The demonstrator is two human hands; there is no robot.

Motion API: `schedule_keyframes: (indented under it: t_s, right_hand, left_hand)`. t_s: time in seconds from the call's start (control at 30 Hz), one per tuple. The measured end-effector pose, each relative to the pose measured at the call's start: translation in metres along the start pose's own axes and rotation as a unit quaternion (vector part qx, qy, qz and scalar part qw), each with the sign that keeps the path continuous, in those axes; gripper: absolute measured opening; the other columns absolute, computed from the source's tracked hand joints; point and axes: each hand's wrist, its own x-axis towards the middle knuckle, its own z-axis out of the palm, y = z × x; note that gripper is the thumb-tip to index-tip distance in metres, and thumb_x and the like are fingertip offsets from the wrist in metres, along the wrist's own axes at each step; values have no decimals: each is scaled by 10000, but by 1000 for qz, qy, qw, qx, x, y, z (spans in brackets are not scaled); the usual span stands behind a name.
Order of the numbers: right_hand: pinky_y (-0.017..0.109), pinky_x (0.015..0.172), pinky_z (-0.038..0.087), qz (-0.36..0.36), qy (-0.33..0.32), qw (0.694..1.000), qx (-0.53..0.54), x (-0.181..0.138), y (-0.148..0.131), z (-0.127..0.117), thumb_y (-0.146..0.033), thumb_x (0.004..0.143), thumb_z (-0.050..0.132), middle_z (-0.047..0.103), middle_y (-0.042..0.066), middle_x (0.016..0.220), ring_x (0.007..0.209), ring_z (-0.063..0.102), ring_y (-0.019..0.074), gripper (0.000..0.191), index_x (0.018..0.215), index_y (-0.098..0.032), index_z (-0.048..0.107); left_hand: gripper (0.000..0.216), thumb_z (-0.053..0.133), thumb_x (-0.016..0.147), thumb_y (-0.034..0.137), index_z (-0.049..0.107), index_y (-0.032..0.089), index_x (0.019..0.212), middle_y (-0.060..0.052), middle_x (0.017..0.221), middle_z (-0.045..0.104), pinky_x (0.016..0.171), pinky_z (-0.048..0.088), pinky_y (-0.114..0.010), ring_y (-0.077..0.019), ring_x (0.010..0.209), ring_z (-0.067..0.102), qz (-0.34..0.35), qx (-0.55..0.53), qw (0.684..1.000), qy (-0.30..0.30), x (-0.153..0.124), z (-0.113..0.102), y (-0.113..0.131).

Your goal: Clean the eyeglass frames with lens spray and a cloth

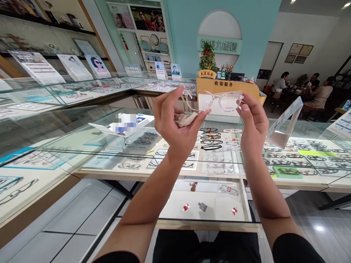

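Note:
Raised above the glass counter is a pair of clear-framed eyeglasses (216,98), its lenses facing me, with small lettering on the right one. My left hand (175,120) pinches the left side of the frame, the thumb reaching to the lower rim near the bridge. A crumpled beige cloth (185,119) is tucked in that same palm. At the other end, my right hand (253,124) grips the right hinge area between thumb and fingers.
Below is a glass display counter (93,146) with rows of eyeglasses (211,141). An open drawer (203,223) near my lap holds small packets. A slanted sign stand (285,124) rises at right. A wooden cashier desk (253,89) stands behind; several people sit at the far right.

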Motion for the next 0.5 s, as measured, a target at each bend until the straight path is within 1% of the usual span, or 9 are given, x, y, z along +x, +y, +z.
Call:
schedule_keyframes:
  t_s: [0.13, 0.23, 0.37, 0.5]
  right_hand:
    - [537, 1202, 598, 14, -3, 1000, 5, 1, -3, -1, -621, 1096, 541, 754, 47, 1457, 1435, 692, 291, 447, 1443, -405, 723]
    - [507, 1182, 609, 20, 10, 1000, 11, 1, -7, -1, -598, 1093, 570, 772, 37, 1423, 1390, 720, 271, 392, 1374, -400, 759]
    - [458, 1111, 642, 46, 33, 998, 15, 1, -7, -1, -620, 1077, 594, 799, 39, 1316, 1300, 754, 248, 380, 1309, -385, 781]
    - [450, 1044, 662, 79, 38, 996, 33, 3, -1, -3, -645, 1054, 619, 799, 58, 1250, 1189, 772, 241, 394, 1248, -353, 798]
  left_hand:
    - [748, 894, 843, 650, 661, 317, 1471, -128, 1369, 660, 780, 557, -363, -281, 1104, 674, 5, -8, 1000, 9, -2, 1, -6]
    - [747, 891, 849, 649, 658, 313, 1474, -129, 1375, 655, 770, 549, -360, -276, 1100, 673, -1, -31, 1000, 1, -2, 2, -8]
    - [730, 919, 836, 615, 669, 309, 1450, -121, 1356, 660, 746, 548, -351, -250, 1047, 669, -11, -45, 999, -9, -1, 2, -6]
    - [694, 949, 826, 556, 681, 310, 1417, -97, 1300, 669, 746, 555, -347, -239, 1025, 672, -8, -46, 999, -18, -1, 2, -1]
